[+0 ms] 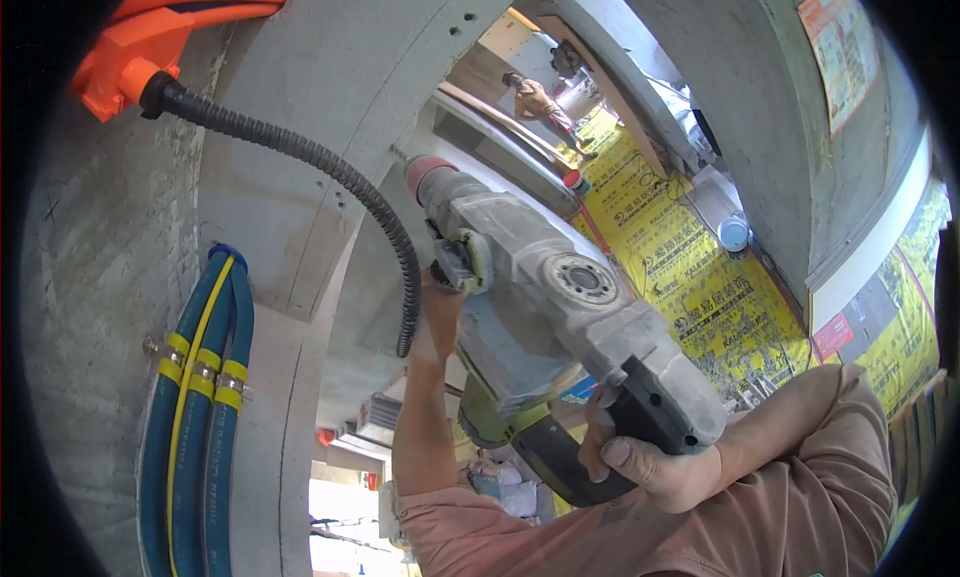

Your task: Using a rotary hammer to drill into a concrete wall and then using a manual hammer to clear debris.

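Observation:
A large, dusty grey rotary hammer (520,247) fills the middle of the head view, angled up toward the upper left. Its thin bit (400,155) reaches the grey concrete surface (340,67); whether the tip is in a hole is unclear. My left hand (440,295) is closed around the front side handle, partly hidden behind it. My right hand (645,462) is wrapped around the black rear handle (645,412), thumb showing. A black corrugated conduit (290,147) runs from an orange fitting (125,62) down beside the drill, near my left hand.
Blue hoses (180,447) with yellow bands run along the wall at lower left. Beyond the drill, another person (540,107) stands in a passage with yellow floor covering (630,157), a red-rimmed bucket (575,183) and a white bucket (733,235). A curved grey wall (770,117) borders the right.

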